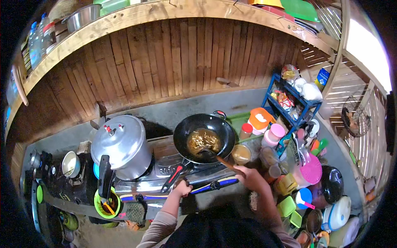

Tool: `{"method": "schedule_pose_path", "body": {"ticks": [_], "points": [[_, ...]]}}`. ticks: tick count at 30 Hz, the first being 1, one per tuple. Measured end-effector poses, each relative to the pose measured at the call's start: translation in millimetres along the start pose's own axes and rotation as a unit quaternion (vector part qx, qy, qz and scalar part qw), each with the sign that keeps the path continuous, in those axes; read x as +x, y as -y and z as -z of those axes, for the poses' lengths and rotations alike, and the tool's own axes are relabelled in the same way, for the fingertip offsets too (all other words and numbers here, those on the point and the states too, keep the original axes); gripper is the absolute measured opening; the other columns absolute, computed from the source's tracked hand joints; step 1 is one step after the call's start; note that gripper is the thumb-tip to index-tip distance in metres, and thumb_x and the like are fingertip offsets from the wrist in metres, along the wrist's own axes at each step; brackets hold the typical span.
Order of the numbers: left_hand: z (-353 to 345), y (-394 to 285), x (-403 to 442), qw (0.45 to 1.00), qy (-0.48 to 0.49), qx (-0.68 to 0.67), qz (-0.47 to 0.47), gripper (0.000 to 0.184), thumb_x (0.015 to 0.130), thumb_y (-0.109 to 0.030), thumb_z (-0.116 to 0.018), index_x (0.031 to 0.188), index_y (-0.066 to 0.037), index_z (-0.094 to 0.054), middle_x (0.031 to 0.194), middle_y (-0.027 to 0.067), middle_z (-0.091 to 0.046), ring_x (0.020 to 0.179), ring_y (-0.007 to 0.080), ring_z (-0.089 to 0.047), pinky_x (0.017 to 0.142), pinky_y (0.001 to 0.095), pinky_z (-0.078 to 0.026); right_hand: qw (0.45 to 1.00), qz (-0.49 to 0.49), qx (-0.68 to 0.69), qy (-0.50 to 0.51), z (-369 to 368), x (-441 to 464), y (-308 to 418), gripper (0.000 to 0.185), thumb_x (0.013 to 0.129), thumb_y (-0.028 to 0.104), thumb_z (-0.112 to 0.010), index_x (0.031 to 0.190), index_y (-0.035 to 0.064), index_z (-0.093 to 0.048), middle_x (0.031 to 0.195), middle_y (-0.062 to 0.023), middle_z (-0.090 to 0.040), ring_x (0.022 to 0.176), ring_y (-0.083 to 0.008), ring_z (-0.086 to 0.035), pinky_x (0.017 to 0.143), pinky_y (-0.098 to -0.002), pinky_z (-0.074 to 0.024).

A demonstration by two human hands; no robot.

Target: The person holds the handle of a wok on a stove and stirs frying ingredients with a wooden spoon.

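Observation:
A black wok (180, 138) sits on the right burner of the metal gas stove (165, 163), with pale strips of food (203, 139) in brown liquid at its bottom. My right hand (251, 178) is wrapped round the wooden handle of a spatula (223, 162), whose dark blade dips into the food. At the stove's front edge, just below the wok's black-and-red handle (173, 177), my left hand (182, 188) is closed. What its fingers grip is too small to make out. A large pressure cooker (122, 142) stands on the left burner.
To the right, jars, a glass of tan liquid (241, 153) and plastic containers crowd the counter beside a blue rack (291, 103). A lime-green pot (99, 205) and a white bowl (71, 164) stand left. Overhead runs a wooden shelf (165, 12).

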State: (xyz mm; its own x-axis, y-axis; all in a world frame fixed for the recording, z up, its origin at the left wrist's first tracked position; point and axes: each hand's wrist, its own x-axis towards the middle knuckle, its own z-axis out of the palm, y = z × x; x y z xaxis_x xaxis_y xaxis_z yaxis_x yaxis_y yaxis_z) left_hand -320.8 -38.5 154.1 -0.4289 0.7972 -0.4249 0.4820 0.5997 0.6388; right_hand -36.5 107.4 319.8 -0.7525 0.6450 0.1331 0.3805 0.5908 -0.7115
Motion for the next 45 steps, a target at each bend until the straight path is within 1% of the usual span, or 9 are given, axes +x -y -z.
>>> {"method": "schedule_pose_path", "body": {"ticks": [6,8,16,22,27,32,36,38,45], "points": [[-6,11,11,1.000,0.018,-0.011,-0.004,0.030,0.077,-0.030,-0.060,0.066,-0.002,-0.060,0.054,0.0102,-0.060,0.048,0.0195,-0.061,0.050,0.0339,-0.050,0.997,0.067,0.039,-0.013,-44,39,-14,0.042,0.083,0.012,-0.061,0.123,0.0057,-0.052,0.095,-0.0258,-0.063,0.090,-0.0406,-0.061,0.078,-0.0425,-0.0491],[-6,10,10,1.000,0.023,-0.001,0.012,0.030,0.077,-0.030,-0.060,0.069,-0.002,-0.061,0.056,0.0104,-0.061,0.048,0.0202,-0.061,0.050,0.0340,-0.050,1.000,-0.013,0.024,-0.001,-49,51,-16,0.040,0.084,0.011,-0.061,0.123,0.0035,-0.052,0.104,-0.0212,-0.063,0.097,-0.0343,-0.062,0.083,-0.0365,-0.0481],[-12,13,14,0.999,-0.031,0.013,-0.006,0.031,0.076,-0.031,-0.060,0.064,-0.002,-0.062,0.054,0.0103,-0.060,0.048,0.0203,-0.061,0.051,0.0340,-0.050,0.992,-0.073,-0.050,-0.089,-47,65,-15,0.038,0.084,0.013,-0.061,0.121,0.0059,-0.055,0.101,-0.0239,-0.063,0.098,-0.0370,-0.061,0.083,-0.0389,-0.0486],[-7,7,5,0.997,-0.057,0.014,-0.051,0.031,0.075,-0.030,-0.060,0.063,-0.001,-0.061,0.052,0.0108,-0.059,0.044,0.0206,-0.058,0.046,0.0342,-0.047,0.991,0.016,-0.017,-0.128,-42,42,-40,0.040,0.085,0.019,-0.059,0.124,0.0113,-0.054,0.101,-0.0245,-0.062,0.094,-0.0409,-0.059,0.082,-0.0435,-0.0485],[2,-5,-5,1.000,-0.007,0.012,0.005,0.034,0.075,-0.033,-0.059,0.063,-0.001,-0.062,0.051,0.0102,-0.058,0.042,0.0198,-0.057,0.045,0.0342,-0.047,0.996,0.019,0.000,-0.092,-11,7,-40,0.040,0.083,0.020,-0.060,0.123,0.0113,-0.056,0.106,-0.0238,-0.061,0.099,-0.0384,-0.059,0.085,-0.0405,-0.0480],[-6,4,7,1.000,-0.015,-0.001,0.010,0.034,0.075,-0.034,-0.059,0.063,-0.002,-0.063,0.052,0.0096,-0.060,0.046,0.0194,-0.061,0.050,0.0335,-0.050,0.988,-0.126,-0.086,-0.010,47,-22,33,0.040,0.081,0.012,-0.066,0.119,0.0051,-0.059,0.108,-0.0189,-0.064,0.096,-0.0300,-0.064,0.083,-0.0356,-0.0483],[2,-6,-1,0.999,-0.025,0.041,-0.004,0.035,0.076,-0.035,-0.059,0.061,-0.003,-0.064,0.052,0.0084,-0.061,0.047,0.0188,-0.062,0.053,0.0335,-0.052,0.991,-0.074,-0.108,-0.028,70,-38,21,0.041,0.080,0.014,-0.067,0.120,0.0065,-0.059,0.107,-0.0196,-0.064,0.092,-0.0297,-0.065,0.081,-0.0360,-0.0487],[-1,-3,4,0.999,-0.017,0.041,0.007,0.036,0.076,-0.036,-0.059,0.061,-0.004,-0.064,0.052,0.0082,-0.061,0.047,0.0186,-0.062,0.053,0.0334,-0.052,0.992,-0.110,-0.060,-0.005,79,-43,14,0.040,0.083,0.017,-0.064,0.122,0.0095,-0.058,0.110,-0.0223,-0.062,0.104,-0.0372,-0.059,0.091,-0.0401,-0.0451],[4,-10,1,0.999,0.005,0.037,0.035,0.036,0.076,-0.036,-0.057,0.060,-0.005,-0.064,0.052,0.0083,-0.061,0.047,0.0183,-0.061,0.054,0.0328,-0.052,0.986,-0.096,-0.139,0.004,66,-38,17,0.041,0.081,0.015,-0.065,0.120,0.0050,-0.058,0.109,-0.0191,-0.064,0.096,-0.0335,-0.063,0.083,-0.0363,-0.0478]]}}
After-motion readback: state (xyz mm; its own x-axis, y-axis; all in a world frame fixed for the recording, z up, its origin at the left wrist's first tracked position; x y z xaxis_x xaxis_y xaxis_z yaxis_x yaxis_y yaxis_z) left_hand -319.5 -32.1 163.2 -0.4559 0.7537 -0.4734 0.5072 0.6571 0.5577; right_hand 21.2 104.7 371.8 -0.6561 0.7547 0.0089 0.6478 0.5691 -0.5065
